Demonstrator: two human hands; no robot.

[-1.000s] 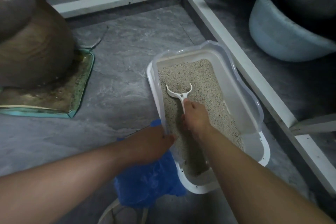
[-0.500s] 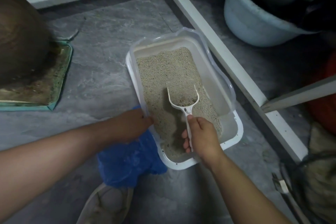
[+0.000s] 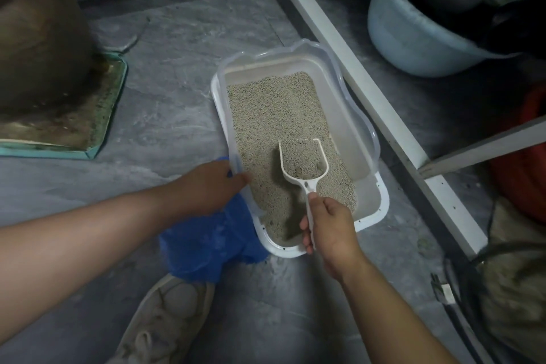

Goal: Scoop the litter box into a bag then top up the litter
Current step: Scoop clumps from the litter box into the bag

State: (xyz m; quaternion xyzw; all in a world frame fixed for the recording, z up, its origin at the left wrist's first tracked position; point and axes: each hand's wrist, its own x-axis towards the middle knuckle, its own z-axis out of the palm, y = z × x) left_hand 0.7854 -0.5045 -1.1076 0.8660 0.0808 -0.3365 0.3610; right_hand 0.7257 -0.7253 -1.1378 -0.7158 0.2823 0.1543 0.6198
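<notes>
Head view showed the litter box (image 3: 298,154) on the grey floor, and everything else is placed from it. Inside the box, toward its near end, the white scoop (image 3: 302,162) sat loaded with litter and a few darker clumps, its bowl raised slightly above the litter bed (image 3: 274,109). The right hand (image 3: 331,230) had its fingers wrapped round the scoop's handle at the box's near edge, a closed grip that looked meant to keep the load level. The left hand (image 3: 206,186) gripped the box's left rim, fingers curled over the clear edge, probably to stop the box sliding as the scoop dug. Just left of the box, touching its near corner, lay the blue bag (image 3: 206,245), crumpled under the left wrist, close enough for a short carry. A shoe (image 3: 165,316) showed on the floor nearer than the box.
</notes>
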